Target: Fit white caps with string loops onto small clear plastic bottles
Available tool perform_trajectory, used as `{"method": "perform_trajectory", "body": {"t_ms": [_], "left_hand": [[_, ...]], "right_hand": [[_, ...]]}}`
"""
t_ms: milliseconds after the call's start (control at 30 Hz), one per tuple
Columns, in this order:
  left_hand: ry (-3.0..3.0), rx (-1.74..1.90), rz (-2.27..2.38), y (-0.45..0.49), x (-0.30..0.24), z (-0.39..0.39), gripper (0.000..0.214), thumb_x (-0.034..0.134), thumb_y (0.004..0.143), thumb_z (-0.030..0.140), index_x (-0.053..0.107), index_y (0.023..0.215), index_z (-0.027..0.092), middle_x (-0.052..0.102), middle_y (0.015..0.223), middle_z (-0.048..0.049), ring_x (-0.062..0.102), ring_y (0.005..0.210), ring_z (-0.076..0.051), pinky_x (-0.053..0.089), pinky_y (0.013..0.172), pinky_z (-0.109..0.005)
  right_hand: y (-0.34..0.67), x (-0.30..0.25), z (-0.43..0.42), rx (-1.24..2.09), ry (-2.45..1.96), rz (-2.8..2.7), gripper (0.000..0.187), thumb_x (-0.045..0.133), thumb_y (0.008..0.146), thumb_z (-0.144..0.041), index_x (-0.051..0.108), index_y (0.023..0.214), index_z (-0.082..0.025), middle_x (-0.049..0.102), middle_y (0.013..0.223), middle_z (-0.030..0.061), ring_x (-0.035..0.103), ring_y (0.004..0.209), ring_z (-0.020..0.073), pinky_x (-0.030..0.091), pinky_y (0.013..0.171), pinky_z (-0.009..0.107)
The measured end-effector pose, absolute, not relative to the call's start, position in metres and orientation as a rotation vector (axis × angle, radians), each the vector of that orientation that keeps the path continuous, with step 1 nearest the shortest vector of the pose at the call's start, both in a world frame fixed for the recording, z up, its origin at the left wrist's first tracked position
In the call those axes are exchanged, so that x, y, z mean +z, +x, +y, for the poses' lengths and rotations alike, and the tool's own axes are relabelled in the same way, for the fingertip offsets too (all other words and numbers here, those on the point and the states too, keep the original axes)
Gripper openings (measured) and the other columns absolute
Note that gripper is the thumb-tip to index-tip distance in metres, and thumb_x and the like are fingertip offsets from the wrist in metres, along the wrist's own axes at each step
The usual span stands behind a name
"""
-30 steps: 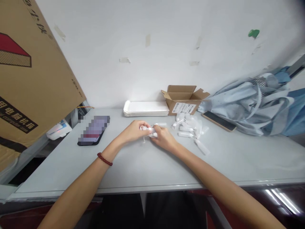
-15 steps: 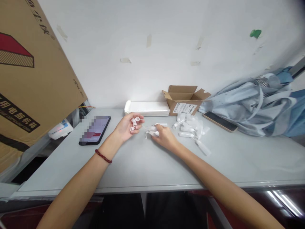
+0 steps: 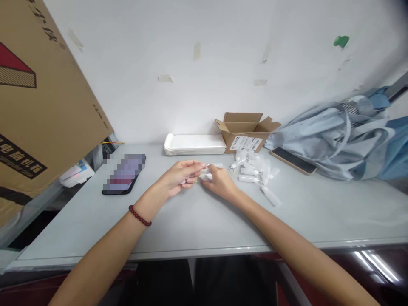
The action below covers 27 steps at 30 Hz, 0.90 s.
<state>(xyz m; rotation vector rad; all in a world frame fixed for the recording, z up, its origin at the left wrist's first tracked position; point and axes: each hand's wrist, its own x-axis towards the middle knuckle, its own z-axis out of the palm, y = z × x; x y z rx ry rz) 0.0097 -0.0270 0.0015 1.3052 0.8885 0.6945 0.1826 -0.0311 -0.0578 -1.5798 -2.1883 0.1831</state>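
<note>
Above the table, my left hand is closed, palm turned inward, over small white caps that barely show between the fingers. Its thumb and index fingertips meet the white tips of small clear plastic dropper bottles held in my right hand. My right fingers are wrapped round these bottles, so most of them is hidden. One clear bottle lies just behind the right hand. To the right, a loose pile of similar clear bottles with white tips lies on the table.
Behind the hands lie a stack of white padded envelopes and an open cardboard box. A phone is at left, another phone at right beside a light blue cloth bag. A large carton stands far left.
My left hand has moved right and its fingers have closed over the caps, reaching the bottle tips at my right hand. The right hand stays nearly in place. The view has shifted slightly.
</note>
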Motion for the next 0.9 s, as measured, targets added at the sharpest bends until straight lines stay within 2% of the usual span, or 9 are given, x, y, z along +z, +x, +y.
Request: {"method": "perform_trajectory", "body": {"t_ms": [100,200,333,433,567,633,700,800,900], "left_hand": [[1.71,0.774,1.052,0.014,-0.004,-0.03,0.03,0.068,0.069,0.038,0.068,0.093,0.019,0.039,0.058,0.0052,0.031,0.05,-0.007,0.025,0.048,-0.022],[2.055,0.754,1.088,0.02,-0.01,-0.034,0.029,0.063,0.073,0.032,0.07,0.099,0.022,0.044,0.06,0.0046,0.039,0.056,-0.01,0.031,0.057,-0.024],[2.274,0.758,1.093,0.024,-0.016,-0.038,0.025,0.054,0.08,0.03,0.069,0.098,0.022,0.049,0.061,0.0025,0.044,0.058,-0.012,0.032,0.059,-0.024],[2.385,0.705,1.071,0.021,-0.014,-0.037,0.022,0.051,0.083,0.032,0.067,0.093,0.022,0.053,0.066,0.0008,0.045,0.059,-0.013,0.031,0.059,-0.025],[2.494,0.699,1.065,0.013,-0.007,-0.035,0.023,0.05,0.084,0.033,0.065,0.097,0.021,0.055,0.068,-0.0007,0.045,0.061,-0.014,0.03,0.06,-0.025],[2.524,0.711,1.037,0.012,-0.007,-0.035,0.02,0.05,0.084,0.031,0.065,0.09,0.019,0.054,0.067,-0.0007,0.044,0.061,-0.014,0.029,0.06,-0.025],[2.512,0.734,1.017,0.015,-0.01,-0.036,0.02,0.05,0.083,0.031,0.063,0.075,0.018,0.051,0.064,-0.0001,0.041,0.059,-0.013,0.027,0.058,-0.025],[2.332,0.768,1.047,0.021,-0.02,-0.036,0.031,0.05,0.081,0.035,0.054,0.057,0.016,0.045,0.056,0.0014,0.037,0.055,-0.011,0.025,0.055,-0.025],[2.013,0.743,1.13,0.025,-0.029,-0.035,0.04,0.045,0.082,0.04,0.056,0.054,0.015,0.038,0.047,0.0029,0.033,0.049,-0.01,0.024,0.051,-0.025]], "right_hand": [[0.183,-0.058,-0.03,0.199,-1.581,-2.188,0.021,0.061,0.079,-0.023,0.049,0.095,-0.017,0.064,0.079,0.0059,0.06,0.071,0.0215,0.033,0.055,0.023],[0.184,-0.061,-0.029,0.192,-1.574,-2.177,0.021,0.06,0.077,-0.021,0.049,0.094,-0.017,0.065,0.08,0.0064,0.061,0.072,0.0224,0.032,0.055,0.023],[0.185,-0.064,-0.03,0.164,-1.555,-2.178,0.018,0.058,0.076,-0.018,0.05,0.091,-0.018,0.066,0.081,0.0057,0.061,0.074,0.0228,0.032,0.057,0.024],[0.185,-0.062,-0.031,0.149,-1.566,-2.183,0.017,0.059,0.076,-0.022,0.05,0.09,-0.019,0.065,0.078,0.0045,0.061,0.073,0.0233,0.032,0.058,0.024],[0.187,-0.059,-0.031,0.137,-1.579,-2.186,0.017,0.059,0.077,-0.027,0.05,0.09,-0.019,0.065,0.079,0.0059,0.061,0.074,0.0238,0.033,0.058,0.024],[0.188,-0.059,-0.03,0.123,-1.582,-2.199,0.017,0.058,0.077,-0.025,0.05,0.09,-0.018,0.065,0.08,0.007,0.061,0.074,0.0238,0.033,0.057,0.024],[0.19,-0.06,-0.029,0.11,-1.58,-2.221,0.018,0.057,0.075,-0.021,0.048,0.09,-0.018,0.064,0.08,0.0078,0.06,0.073,0.0237,0.033,0.057,0.025],[0.19,-0.061,-0.029,0.096,-1.578,-2.253,0.02,0.055,0.072,-0.017,0.046,0.09,-0.017,0.063,0.079,0.0085,0.059,0.071,0.0238,0.032,0.056,0.025],[0.189,-0.062,-0.03,0.099,-1.573,-2.243,0.022,0.057,0.073,-0.02,0.045,0.091,-0.017,0.063,0.082,0.0098,0.058,0.071,0.0242,0.033,0.056,0.025]]}}
